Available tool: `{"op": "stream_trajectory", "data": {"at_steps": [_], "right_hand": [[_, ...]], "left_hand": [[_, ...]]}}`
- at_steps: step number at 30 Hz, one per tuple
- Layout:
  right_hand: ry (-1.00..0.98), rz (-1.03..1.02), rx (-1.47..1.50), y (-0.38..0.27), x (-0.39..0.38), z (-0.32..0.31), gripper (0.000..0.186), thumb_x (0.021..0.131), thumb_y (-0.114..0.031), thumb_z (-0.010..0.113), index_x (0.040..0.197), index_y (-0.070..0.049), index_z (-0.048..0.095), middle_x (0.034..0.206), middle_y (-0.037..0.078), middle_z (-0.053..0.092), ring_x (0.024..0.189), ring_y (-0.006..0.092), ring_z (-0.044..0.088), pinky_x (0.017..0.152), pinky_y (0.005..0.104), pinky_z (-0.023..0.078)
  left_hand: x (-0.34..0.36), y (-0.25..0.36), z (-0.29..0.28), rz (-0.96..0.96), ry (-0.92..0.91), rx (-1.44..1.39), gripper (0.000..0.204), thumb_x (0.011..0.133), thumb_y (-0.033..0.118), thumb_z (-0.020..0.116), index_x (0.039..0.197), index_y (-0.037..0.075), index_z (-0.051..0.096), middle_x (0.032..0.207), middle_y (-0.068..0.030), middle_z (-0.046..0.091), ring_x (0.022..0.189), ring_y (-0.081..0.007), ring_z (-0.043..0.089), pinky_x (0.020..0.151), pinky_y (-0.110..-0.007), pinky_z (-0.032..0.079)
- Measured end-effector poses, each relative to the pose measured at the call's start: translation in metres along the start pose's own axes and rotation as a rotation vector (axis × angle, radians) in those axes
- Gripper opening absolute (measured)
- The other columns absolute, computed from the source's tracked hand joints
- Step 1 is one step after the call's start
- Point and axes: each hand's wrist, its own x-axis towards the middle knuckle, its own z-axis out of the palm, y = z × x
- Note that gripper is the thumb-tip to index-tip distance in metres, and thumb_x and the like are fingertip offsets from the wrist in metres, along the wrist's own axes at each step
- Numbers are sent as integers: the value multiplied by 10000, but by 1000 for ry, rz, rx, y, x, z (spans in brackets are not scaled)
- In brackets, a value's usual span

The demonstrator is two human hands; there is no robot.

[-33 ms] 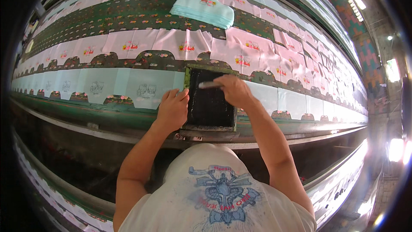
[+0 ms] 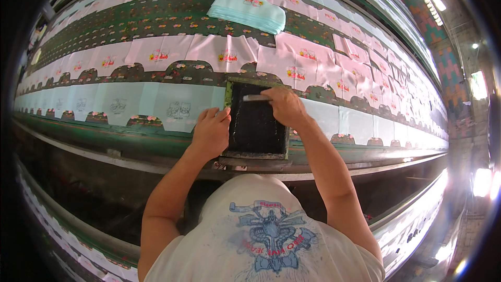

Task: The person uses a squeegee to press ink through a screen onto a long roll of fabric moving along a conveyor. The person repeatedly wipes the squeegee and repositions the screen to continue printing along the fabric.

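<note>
A rectangular frame (image 2: pixel 255 155) with a black, wet-looking inside lies flat on a long green table (image 2: pixel 172 145), straight in front of the person and near the table's close edge. A light-coloured scraper (image 2: pixel 254 97) lies crosswise within the frame, toward its far end. The right hand (image 2: pixel 287 107) grasps the scraper at its right end, the fingers closed around it. The left hand (image 2: pixel 211 133) is at the frame's left side, its fingers bent with the tips against the edge; whether they pinch it or only rest there, I cannot tell.

To the left of the frame runs a row of pale blue cloths (image 2: pixel 188 94), several bearing dark outline drawings. To the right, the row carries on with pale cloths (image 2: pixel 357 122) whose visible faces look plain. Beyond the frame stretches a row of pink cloths (image 2: pixel 169 51) with small coloured prints, some overlapping on the right. Farther back, a pile of light turquoise cloths (image 2: pixel 248 13) sits on a dark, patterned strip. The person's white shirt (image 2: pixel 222 203), with a blue and red print, fills the lower middle.
</note>
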Motion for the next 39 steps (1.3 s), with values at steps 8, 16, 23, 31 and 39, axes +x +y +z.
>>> {"op": "stream_trajectory", "data": {"at_steps": [8,16,23,31,39], "right_hand": [[133,-141,-140,-16,-32,34,546,836,60,659,1343,-96,785,1228,145,786,1121,372,729,1002,504,554],[69,-203,-101,-71,-115,31,568,784,-209,895,1329,-102,777,1311,140,768,1157,359,731,1017,506,546],[-85,-181,-87,-62,-140,35,619,877,-309,904,1430,-88,733,1474,161,713,1352,378,669,1138,523,529],[-234,-232,532,-80,-171,-161,736,978,-403,892,1533,26,668,1493,213,735,1400,418,689,1230,568,497],[1919,-619,1459,-3,-263,-249,833,1164,-630,461,1769,-71,339,1837,241,350,1645,425,414,1292,529,445]], "left_hand": [[7,-4,-1,-10,-64,-7,385,910,67,746,1280,-28,787,1463,-126,721,1313,-344,645,1201,-535,466],[13,1,-20,24,-183,57,374,928,119,753,1280,-6,784,1476,-149,711,1333,-371,636,1194,-547,448],[49,19,-39,94,-259,20,612,1020,390,793,1463,-22,701,1625,-219,637,1549,-481,521,1297,-583,412],[109,75,-211,679,-790,-998,725,1066,486,780,1528,-59,662,1541,-251,704,1400,-417,700,1202,-529,547],[136,-66,-239,-336,1203,-1931,737,1155,344,683,1763,67,370,1772,-195,414,1602,-333,483,1345,-488,377]]}}
